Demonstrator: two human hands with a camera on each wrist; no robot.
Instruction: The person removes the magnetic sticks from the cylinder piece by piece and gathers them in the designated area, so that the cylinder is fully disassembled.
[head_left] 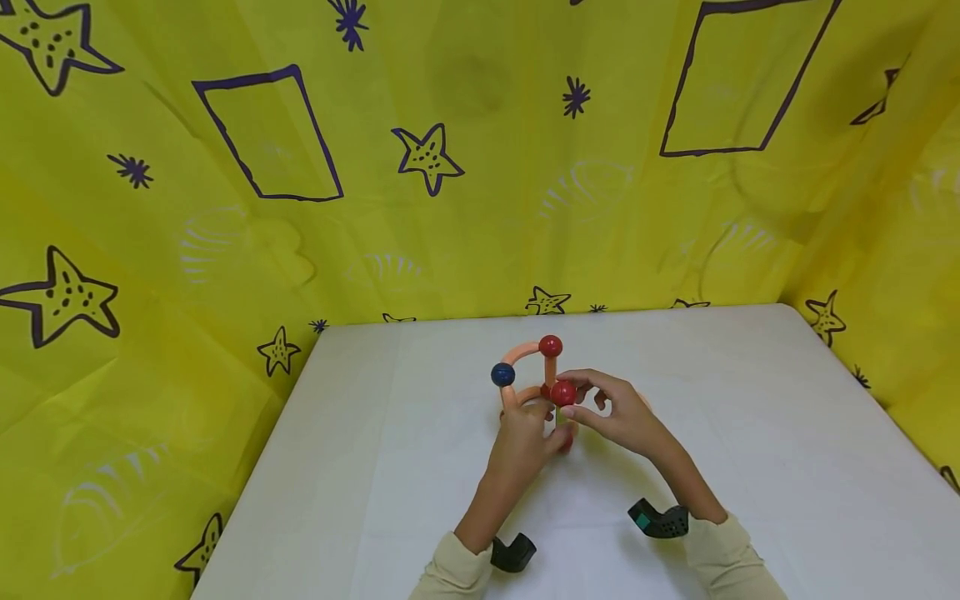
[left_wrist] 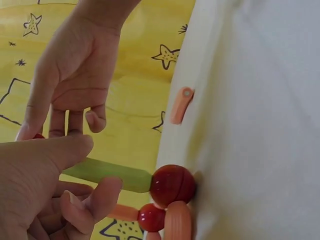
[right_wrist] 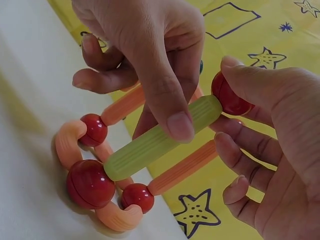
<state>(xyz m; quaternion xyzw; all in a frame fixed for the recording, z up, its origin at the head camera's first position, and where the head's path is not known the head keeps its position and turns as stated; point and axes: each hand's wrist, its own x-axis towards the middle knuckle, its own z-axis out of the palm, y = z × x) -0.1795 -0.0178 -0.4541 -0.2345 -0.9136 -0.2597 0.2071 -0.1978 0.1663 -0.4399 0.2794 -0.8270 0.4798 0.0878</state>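
Note:
A construction of rods and balls stands on the white table. My left hand (head_left: 517, 442) pinches its upright green rod (right_wrist: 160, 142) between thumb and fingers. At the rod's top, my right hand (head_left: 618, 412) grips a red ball (head_left: 563, 393), which touches the rod's end. The rod's lower end meets another red ball (right_wrist: 90, 184), joined to curved orange pieces (right_wrist: 120, 217). Straight orange rods (right_wrist: 182, 167) rise from smaller red balls (right_wrist: 93, 130) beside it. A blue ball (head_left: 502, 375) and a red ball (head_left: 551, 346) sit on top, linked by a curved orange piece (head_left: 521, 351).
A loose curved orange piece (left_wrist: 181, 106) lies on the table beyond the right hand, mostly hidden in the head view. Yellow patterned cloth (head_left: 480, 233) stands behind the table (head_left: 405, 367) and at its sides. Dark wrist devices (head_left: 660, 520) sit by both sleeves.

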